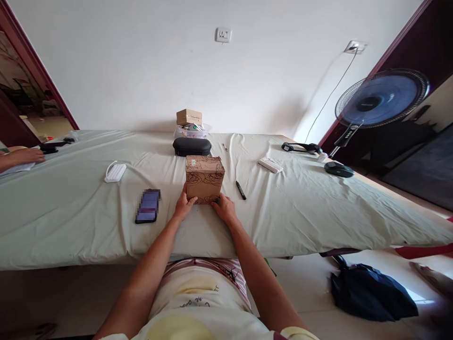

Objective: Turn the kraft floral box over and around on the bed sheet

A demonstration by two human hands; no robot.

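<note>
A brown cardboard box (205, 178) printed with a rose pattern stands on the cloth-covered table (71, 212), straight in front of me. My left hand (184, 206) grips its lower left corner, fingers curled against the side. My right hand (225, 208) presses on its lower right corner, fingers bent onto the front face. A black marker (241, 190) lies just right of the box. A phone (147, 206) lies face up to the left.
Behind the box lie a black oval case (191, 146), a smaller cardboard box (189, 116) on a plastic bag, and a white pouch (115, 172). A fan (381, 99) stands at the right. Another person's hand (24, 156) rests at the far left. A dark bag (371, 293) lies on the floor.
</note>
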